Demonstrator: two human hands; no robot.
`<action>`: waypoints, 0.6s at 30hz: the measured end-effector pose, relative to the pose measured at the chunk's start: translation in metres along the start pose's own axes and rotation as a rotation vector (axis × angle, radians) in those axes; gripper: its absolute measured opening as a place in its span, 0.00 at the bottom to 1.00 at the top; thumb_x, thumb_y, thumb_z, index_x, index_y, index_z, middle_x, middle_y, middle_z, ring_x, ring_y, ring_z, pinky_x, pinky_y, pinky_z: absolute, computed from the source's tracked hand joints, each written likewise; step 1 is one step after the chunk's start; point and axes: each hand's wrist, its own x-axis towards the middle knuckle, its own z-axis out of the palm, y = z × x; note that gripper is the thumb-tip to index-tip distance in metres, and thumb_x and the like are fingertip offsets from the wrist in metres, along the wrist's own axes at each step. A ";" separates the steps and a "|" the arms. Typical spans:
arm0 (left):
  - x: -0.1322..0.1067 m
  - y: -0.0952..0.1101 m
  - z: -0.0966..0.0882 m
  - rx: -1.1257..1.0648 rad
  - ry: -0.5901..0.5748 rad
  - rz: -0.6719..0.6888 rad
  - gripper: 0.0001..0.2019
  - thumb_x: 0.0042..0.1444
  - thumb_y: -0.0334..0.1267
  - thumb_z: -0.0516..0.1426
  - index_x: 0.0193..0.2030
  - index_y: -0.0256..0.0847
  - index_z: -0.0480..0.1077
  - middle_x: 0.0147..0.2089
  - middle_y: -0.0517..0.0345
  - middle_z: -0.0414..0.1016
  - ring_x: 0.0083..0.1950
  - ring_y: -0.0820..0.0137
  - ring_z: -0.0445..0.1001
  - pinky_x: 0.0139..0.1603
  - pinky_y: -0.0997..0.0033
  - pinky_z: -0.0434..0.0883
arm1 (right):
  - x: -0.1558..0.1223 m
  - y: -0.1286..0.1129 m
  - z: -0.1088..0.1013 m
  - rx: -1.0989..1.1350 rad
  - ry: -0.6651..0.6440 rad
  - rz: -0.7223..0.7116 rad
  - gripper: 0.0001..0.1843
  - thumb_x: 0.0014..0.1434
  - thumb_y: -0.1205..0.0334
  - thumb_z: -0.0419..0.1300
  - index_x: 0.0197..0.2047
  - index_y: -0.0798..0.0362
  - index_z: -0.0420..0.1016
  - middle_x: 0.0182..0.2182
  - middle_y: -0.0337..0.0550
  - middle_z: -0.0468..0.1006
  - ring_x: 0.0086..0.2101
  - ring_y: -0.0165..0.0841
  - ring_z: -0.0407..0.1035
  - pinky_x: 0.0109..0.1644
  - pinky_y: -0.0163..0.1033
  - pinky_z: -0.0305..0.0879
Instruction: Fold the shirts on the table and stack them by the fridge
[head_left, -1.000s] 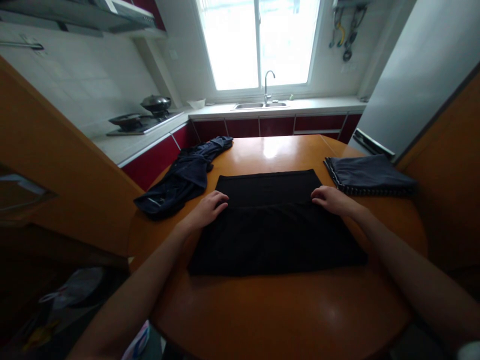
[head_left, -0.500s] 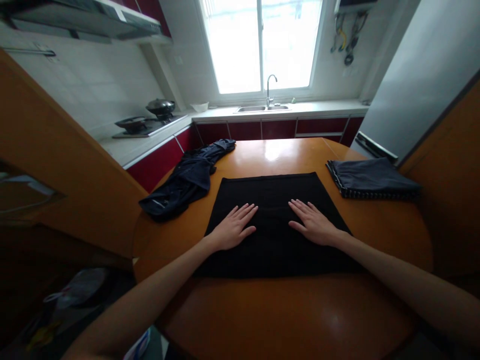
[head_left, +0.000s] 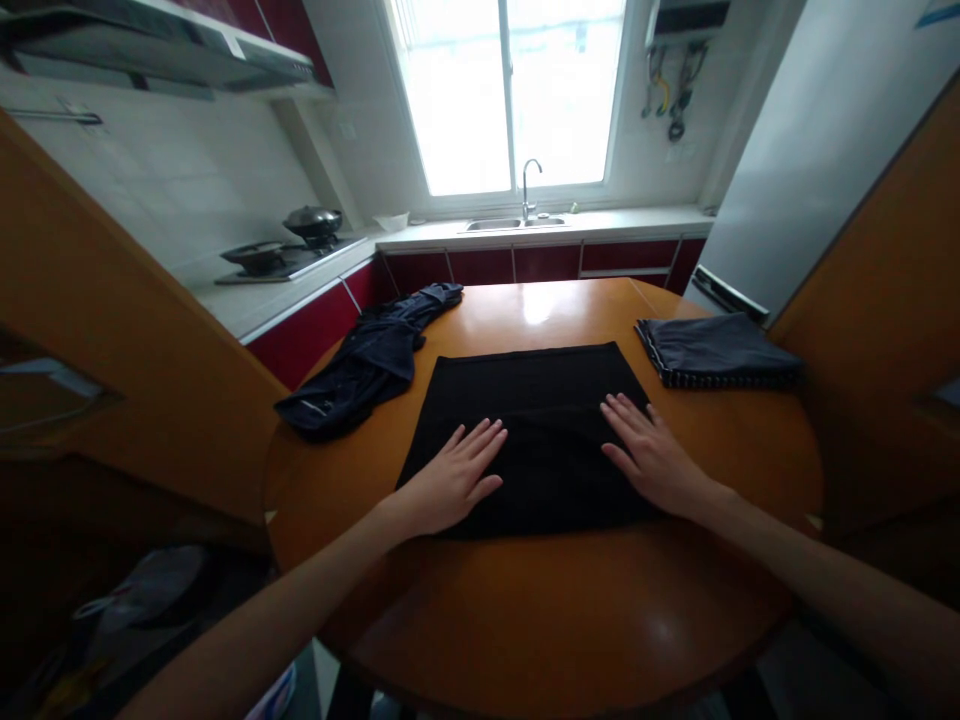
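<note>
Table (head_left: 555, 610) of glossy orange-brown wood, rounded at its ends, is set across the middle of a kitchen and is lit by a bright window (head_left: 465, 110) beyond. Near its centre, a black cloth (head_left: 525, 375) is laid flat (whether it is a garment cannot be told), wider than it is deep, with a faint line seen running across it. Along the left rim, a crumpled navy garment (head_left: 367, 355) is stretched at a slant, separated from the black cloth by a strip of wood. Toward the right rim, a folded dark grey cloth (head_left: 712, 345) with a patterned edge is placed, also apart from the black one. Farther back on the left, a lidded wok (head_left: 315, 222) is seen on the hob. The left part of the black cloth is covered by the left hand (head_left: 454, 478), palm down, its fingers slightly spread and its thumb held out. The right edge is overlapped by the right hand (head_left: 649, 460), likewise palm down, its fingers loosely extended and its thumb set apart. How firmly the palms are pressed cannot be told.
</note>
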 end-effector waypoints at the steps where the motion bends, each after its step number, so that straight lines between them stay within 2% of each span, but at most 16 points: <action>1: -0.005 0.011 0.002 0.003 -0.015 0.023 0.33 0.72 0.54 0.43 0.79 0.50 0.36 0.79 0.53 0.40 0.79 0.58 0.39 0.76 0.48 0.45 | -0.007 -0.013 0.000 0.024 -0.022 -0.067 0.35 0.72 0.47 0.45 0.77 0.47 0.47 0.74 0.46 0.49 0.72 0.44 0.41 0.74 0.61 0.40; 3: -0.017 0.026 0.009 0.021 -0.040 0.022 0.35 0.72 0.55 0.45 0.78 0.51 0.33 0.79 0.53 0.38 0.79 0.57 0.39 0.76 0.46 0.46 | -0.021 -0.031 0.003 0.051 -0.069 -0.142 0.35 0.71 0.46 0.47 0.77 0.45 0.46 0.74 0.45 0.49 0.72 0.44 0.42 0.73 0.60 0.43; 5: -0.029 0.029 0.015 0.045 -0.041 -0.009 0.36 0.71 0.56 0.45 0.78 0.51 0.32 0.79 0.53 0.38 0.79 0.56 0.39 0.76 0.45 0.46 | -0.034 -0.034 0.006 0.055 -0.095 -0.145 0.37 0.70 0.44 0.49 0.77 0.45 0.46 0.74 0.46 0.49 0.72 0.45 0.44 0.73 0.59 0.45; 8: -0.052 0.023 0.018 0.063 -0.022 -0.058 0.35 0.71 0.54 0.46 0.78 0.51 0.35 0.79 0.53 0.40 0.79 0.56 0.41 0.76 0.45 0.45 | -0.054 -0.020 0.009 0.055 -0.101 -0.106 0.38 0.69 0.42 0.51 0.76 0.43 0.48 0.73 0.45 0.49 0.71 0.46 0.45 0.73 0.60 0.45; 11: -0.074 0.011 0.012 -0.004 -0.035 -0.105 0.33 0.72 0.53 0.46 0.78 0.51 0.39 0.79 0.53 0.41 0.78 0.56 0.42 0.76 0.46 0.47 | -0.070 0.000 0.006 0.091 -0.110 -0.049 0.37 0.69 0.42 0.51 0.76 0.41 0.48 0.74 0.42 0.49 0.71 0.45 0.44 0.74 0.60 0.44; 13: -0.082 -0.003 0.004 -0.110 -0.041 -0.136 0.31 0.73 0.52 0.43 0.78 0.51 0.41 0.78 0.55 0.43 0.78 0.60 0.45 0.76 0.51 0.49 | -0.073 0.011 0.001 0.170 -0.127 -0.012 0.34 0.70 0.44 0.47 0.76 0.41 0.50 0.73 0.41 0.51 0.71 0.44 0.45 0.74 0.60 0.45; 15: -0.081 -0.025 -0.004 -0.207 0.026 -0.207 0.30 0.73 0.52 0.40 0.78 0.48 0.44 0.78 0.54 0.48 0.77 0.63 0.49 0.75 0.56 0.52 | -0.063 0.024 -0.004 0.267 -0.100 0.024 0.32 0.72 0.46 0.44 0.74 0.44 0.55 0.72 0.42 0.54 0.71 0.42 0.47 0.74 0.58 0.46; 18: -0.056 -0.070 -0.006 -0.252 0.184 -0.341 0.34 0.71 0.57 0.41 0.76 0.40 0.52 0.76 0.48 0.52 0.76 0.60 0.52 0.75 0.55 0.52 | -0.023 0.047 -0.004 0.339 0.035 0.081 0.30 0.72 0.48 0.44 0.71 0.50 0.63 0.71 0.47 0.58 0.70 0.42 0.49 0.74 0.55 0.47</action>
